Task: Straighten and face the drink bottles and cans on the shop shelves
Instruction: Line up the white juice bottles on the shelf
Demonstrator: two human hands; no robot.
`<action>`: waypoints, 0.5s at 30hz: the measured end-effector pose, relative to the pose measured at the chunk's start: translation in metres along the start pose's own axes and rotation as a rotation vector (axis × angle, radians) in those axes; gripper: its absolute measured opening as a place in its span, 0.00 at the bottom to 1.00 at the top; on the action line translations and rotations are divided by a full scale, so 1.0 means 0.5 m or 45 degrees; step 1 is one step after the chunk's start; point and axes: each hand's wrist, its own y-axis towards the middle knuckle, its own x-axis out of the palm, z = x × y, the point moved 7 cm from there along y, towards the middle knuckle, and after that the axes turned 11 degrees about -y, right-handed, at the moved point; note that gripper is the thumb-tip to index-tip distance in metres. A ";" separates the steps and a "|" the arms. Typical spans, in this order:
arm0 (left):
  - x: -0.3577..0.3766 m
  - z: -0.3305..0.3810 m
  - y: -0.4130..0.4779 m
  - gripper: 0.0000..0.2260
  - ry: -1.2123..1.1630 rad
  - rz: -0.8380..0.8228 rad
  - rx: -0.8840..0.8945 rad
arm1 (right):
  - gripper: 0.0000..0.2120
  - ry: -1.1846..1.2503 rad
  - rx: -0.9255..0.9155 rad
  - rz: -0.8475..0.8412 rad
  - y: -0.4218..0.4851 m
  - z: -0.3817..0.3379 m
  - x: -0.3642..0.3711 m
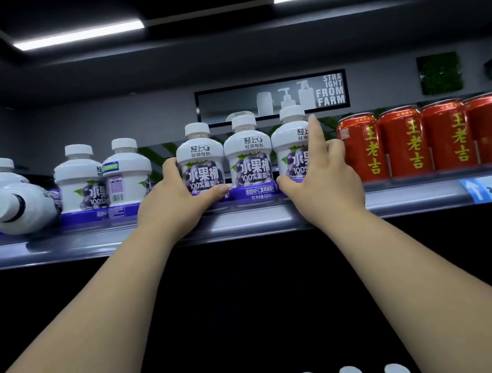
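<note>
Far left on the shelf (116,239), one white grape-juice bottle (23,207) lay toppled, cap toward the front edge. Next along, two upright bottles (105,178), one showing its barcode. The left hand (174,199) cupped the first bottle of a front-facing trio (249,156), fingers (171,170) wrapped round its left side, thumb across the base. The right hand (319,180) gripped the third, forefinger pointing up. Red cans (426,138) lined the right end, labels forward.

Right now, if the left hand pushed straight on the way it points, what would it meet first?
The left hand already touches the leftmost of three front-facing grape juice bottles, so it would press that bottle first; depth behind is unclear.
</note>
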 end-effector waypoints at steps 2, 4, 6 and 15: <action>-0.001 0.006 -0.003 0.48 -0.007 -0.039 0.023 | 0.50 0.014 0.012 0.014 -0.001 0.002 -0.001; -0.001 0.009 -0.006 0.51 0.004 -0.062 0.027 | 0.51 0.023 0.028 0.023 -0.001 0.005 -0.001; 0.001 0.007 -0.005 0.50 0.018 -0.061 0.024 | 0.51 0.026 0.036 0.030 0.000 0.007 -0.002; -0.007 0.007 -0.006 0.50 -0.137 0.001 0.113 | 0.50 0.137 0.077 0.139 -0.001 0.009 -0.016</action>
